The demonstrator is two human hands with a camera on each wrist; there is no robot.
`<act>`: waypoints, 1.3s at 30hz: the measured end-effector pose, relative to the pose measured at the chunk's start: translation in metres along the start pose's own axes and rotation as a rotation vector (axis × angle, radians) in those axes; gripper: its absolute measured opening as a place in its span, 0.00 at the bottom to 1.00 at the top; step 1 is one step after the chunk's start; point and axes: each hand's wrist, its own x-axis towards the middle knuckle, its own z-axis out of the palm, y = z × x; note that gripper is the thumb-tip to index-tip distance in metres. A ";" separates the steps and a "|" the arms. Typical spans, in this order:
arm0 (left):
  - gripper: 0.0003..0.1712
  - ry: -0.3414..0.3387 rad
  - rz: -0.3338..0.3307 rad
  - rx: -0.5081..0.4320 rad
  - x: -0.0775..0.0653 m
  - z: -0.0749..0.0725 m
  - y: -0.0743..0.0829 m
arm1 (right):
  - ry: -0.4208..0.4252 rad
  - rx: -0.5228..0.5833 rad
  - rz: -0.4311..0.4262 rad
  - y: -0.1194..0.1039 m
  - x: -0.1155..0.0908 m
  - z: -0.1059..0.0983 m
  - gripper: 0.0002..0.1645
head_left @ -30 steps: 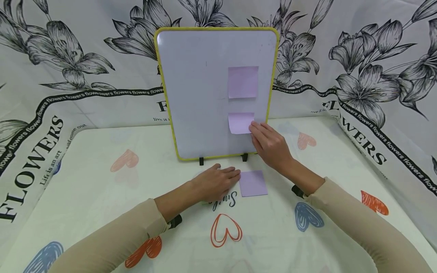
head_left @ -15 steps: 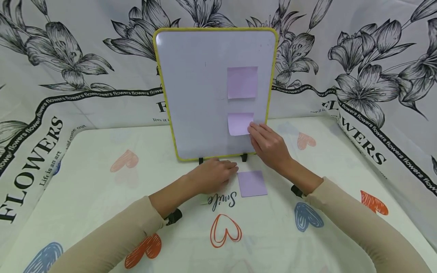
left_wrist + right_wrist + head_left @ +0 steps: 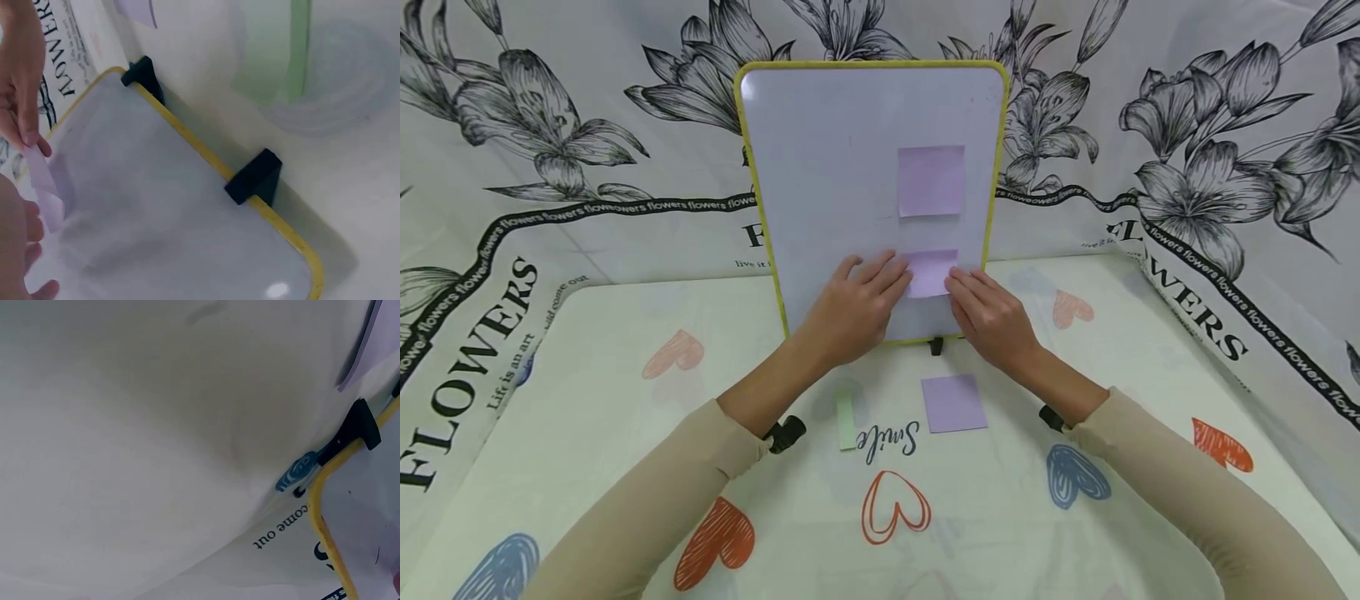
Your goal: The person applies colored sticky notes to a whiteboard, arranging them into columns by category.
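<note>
A whiteboard (image 3: pixel 820 167) with a yellow frame stands upright on black feet. Two purple sticky notes are on its right half, the upper sticky note (image 3: pixel 931 181) and the lower sticky note (image 3: pixel 931 273). My right hand (image 3: pixel 996 325) pinches the lower note near its right corner. In the left wrist view this lower note (image 3: pixel 47 187) bends away from the board. My left hand (image 3: pixel 857 308) lies in front of the board, fingers extended, fingertips at the note's left edge; whether they touch it is unclear. The right wrist view barely catches the right hand.
On the tablecloth in front of the board lie a purple sticky-note pad (image 3: pixel 955 403) and a narrow light-green pad (image 3: pixel 846 420). A black foot (image 3: pixel 936 347) props the board's lower edge. Floral cloth (image 3: pixel 1195 125) hangs behind.
My left hand has risen from beside the purple pad on the table to the lower note's left edge, uncovering the green pad. The right hand keeps its pinch on the note.
</note>
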 end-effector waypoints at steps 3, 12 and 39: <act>0.25 -0.013 0.010 0.021 0.001 0.004 -0.005 | -0.018 0.002 0.005 0.000 0.000 -0.001 0.16; 0.29 -0.074 0.016 0.087 0.000 0.011 -0.011 | -0.017 0.002 -0.001 0.000 0.000 -0.001 0.15; 0.32 -0.122 0.000 0.179 -0.009 0.022 -0.009 | -0.161 -0.273 -0.125 0.002 0.002 0.014 0.33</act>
